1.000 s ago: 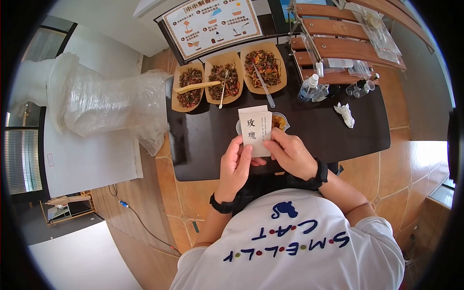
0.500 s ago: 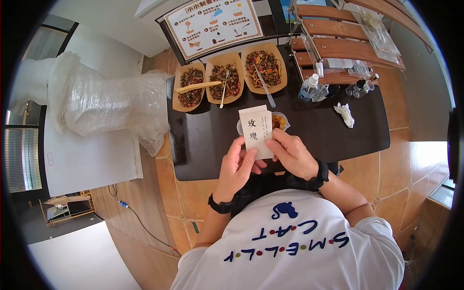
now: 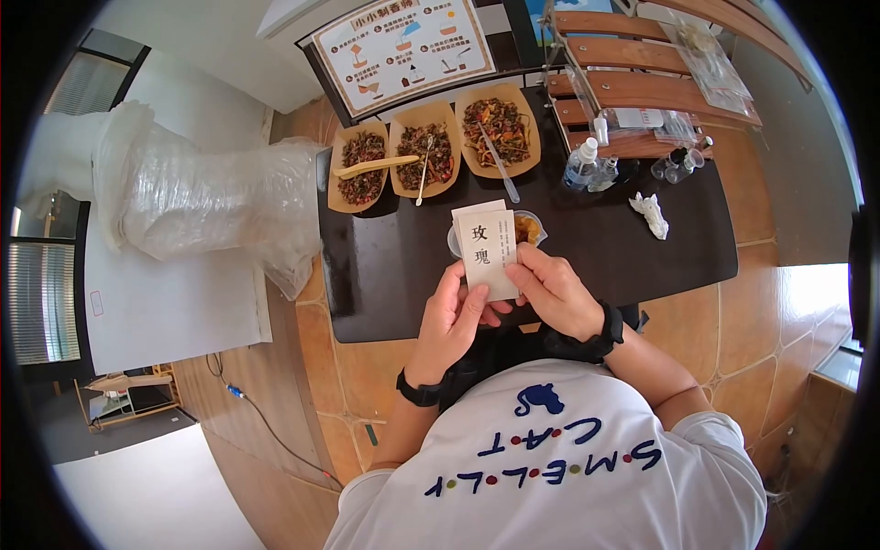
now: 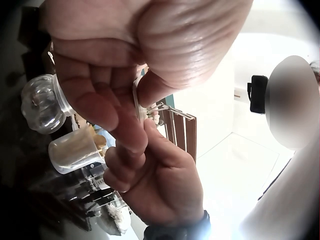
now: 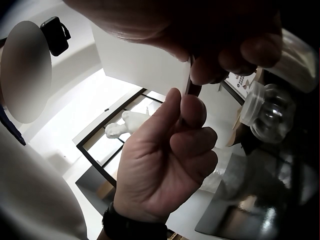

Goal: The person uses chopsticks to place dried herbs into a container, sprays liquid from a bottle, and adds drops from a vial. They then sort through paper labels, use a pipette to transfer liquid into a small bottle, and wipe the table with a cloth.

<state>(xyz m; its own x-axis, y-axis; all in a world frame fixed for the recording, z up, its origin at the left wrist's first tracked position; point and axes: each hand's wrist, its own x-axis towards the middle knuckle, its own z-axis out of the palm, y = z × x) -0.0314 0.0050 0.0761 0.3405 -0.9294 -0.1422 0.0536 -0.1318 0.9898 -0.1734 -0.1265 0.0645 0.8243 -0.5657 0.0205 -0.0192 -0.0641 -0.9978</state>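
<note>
A small stack of pale printed cards (image 3: pixel 486 252) is held upright over the near edge of the table, two large characters on its front one. My left hand (image 3: pixel 447 316) pinches the lower left corner, thumb on the printed face and fingers behind. On the other side my right hand (image 3: pixel 561 298) grips the right edge between thumb and fingers. The left wrist view shows the cards edge-on between both hands. Partly hidden behind them stands a clear plastic cup (image 4: pixel 75 150) with orange-yellow pieces inside. Beside it is a clear rounded jar (image 4: pixel 44 105).
Three paper trays of dried plant bits line the back of the dark table (image 3: pixel 623 261), with a wooden scoop (image 3: pixel 376 167) and a plastic dropper (image 3: pixel 500 165) across them. Spray and small bottles (image 3: pixel 582 167), a crumpled tissue (image 3: pixel 651 216) and a slatted wooden rack (image 3: pixel 642 92) are at the right.
The cards have shifted slightly right and tilted a little, and my left thumb has moved to their lower edge. Both hands keep their hold.
</note>
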